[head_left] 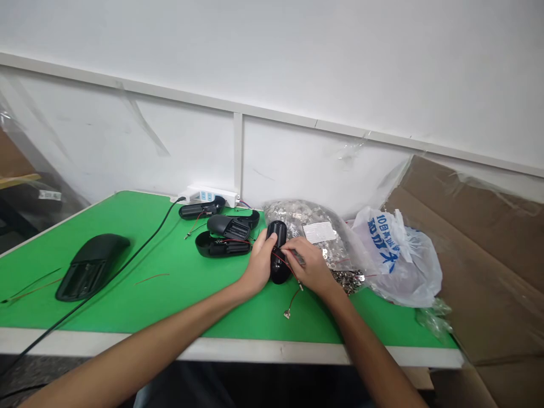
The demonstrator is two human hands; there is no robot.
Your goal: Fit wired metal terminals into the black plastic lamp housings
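Observation:
My left hand (260, 259) is closed around a black plastic housing (278, 271), which is long, rounded at both ends and held upright over the green tabletop. At the middle of the housing, my right hand (309, 262) pinches a thin red wire (282, 253) between thumb and fingers. Below the right hand hangs a wire end with a small metal contact (287, 313). Several similar black housings (223, 246) lie just left of my hands, some with thin wires on them. The fingers cover part of the held housing.
Behind my hands sits a clear bag of metal pieces (297, 211), with loose metal parts (347, 281) beside it. A white plastic bag (419, 266) and cardboard (476, 238) stand at right. Another black housing (91, 266), a black cable (142, 249) and a power strip (212, 195) are leftward.

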